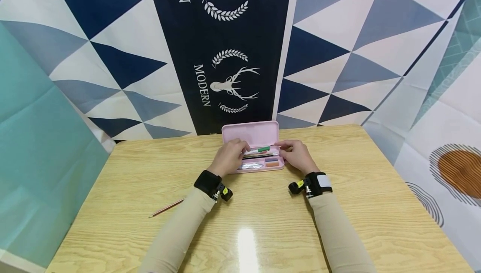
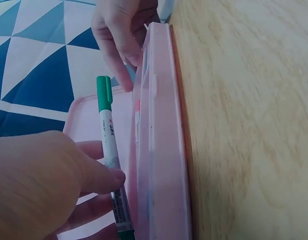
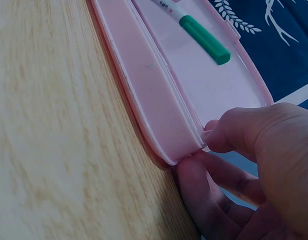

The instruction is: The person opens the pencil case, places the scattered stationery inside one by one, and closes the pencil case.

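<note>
An open pink pencil case (image 1: pixel 251 133) stands at the back of the table, its lid raised toward the wall. My left hand (image 1: pixel 228 157) pinches a white marker with a green cap (image 2: pixel 110 140) between thumb and fingers, over the case. In the head view, the green cap (image 1: pixel 264 149) points right. My right hand (image 1: pixel 298 157) grips the right end of the case, thumb at the rim and fingers against the outside, as the right wrist view shows. Inside the tray are pencils (image 1: pixel 259 155), an orange block (image 1: pixel 272 164) and a clear-wrapped item (image 1: pixel 251 166).
A reddish pencil (image 1: pixel 166 208) lies on the wooden table (image 1: pixel 263 214), left of the case and beside my left forearm. Behind the table's back edge hangs a patterned cloth (image 1: pixel 240 56); further cloths hang at both sides.
</note>
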### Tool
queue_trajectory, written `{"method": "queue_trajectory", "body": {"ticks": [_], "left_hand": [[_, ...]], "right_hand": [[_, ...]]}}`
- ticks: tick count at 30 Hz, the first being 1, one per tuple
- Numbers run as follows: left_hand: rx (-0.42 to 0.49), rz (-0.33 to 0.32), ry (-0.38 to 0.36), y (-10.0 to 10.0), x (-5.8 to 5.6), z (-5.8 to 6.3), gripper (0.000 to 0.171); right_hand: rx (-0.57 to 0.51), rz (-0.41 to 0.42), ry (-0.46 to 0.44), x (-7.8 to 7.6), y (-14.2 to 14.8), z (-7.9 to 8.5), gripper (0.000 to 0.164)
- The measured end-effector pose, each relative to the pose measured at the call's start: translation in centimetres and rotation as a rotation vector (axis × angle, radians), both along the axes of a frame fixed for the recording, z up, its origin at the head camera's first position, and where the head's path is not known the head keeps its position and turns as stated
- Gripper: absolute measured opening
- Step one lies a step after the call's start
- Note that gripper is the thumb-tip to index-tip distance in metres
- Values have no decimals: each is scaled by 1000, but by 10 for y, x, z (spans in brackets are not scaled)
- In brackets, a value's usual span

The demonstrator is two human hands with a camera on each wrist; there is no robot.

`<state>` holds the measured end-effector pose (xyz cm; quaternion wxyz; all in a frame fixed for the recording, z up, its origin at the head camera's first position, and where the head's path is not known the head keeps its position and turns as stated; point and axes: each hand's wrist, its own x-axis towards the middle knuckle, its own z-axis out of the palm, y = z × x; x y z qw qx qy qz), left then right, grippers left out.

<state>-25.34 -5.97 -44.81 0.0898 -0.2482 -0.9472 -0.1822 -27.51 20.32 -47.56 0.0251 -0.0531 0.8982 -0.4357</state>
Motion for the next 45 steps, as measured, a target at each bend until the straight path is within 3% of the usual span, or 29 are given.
{"method": "queue_trajectory", "body": {"ticks": [6,28,36,45], "left_hand": [[-14,-12,13,3,0,-5,26],[-70,32,-70,1,-1,-10,34],[-54,33,-68,0,-1,-9,36],[-39,53,-34,-1,-2,-9,24]], "right_hand": [[0,1,8,0,0,-1,31],[8,-5,-11,1,-1,2,31],[15,2,6,0,0,0,31],[6,3,-1,0,0,2,31]]}}
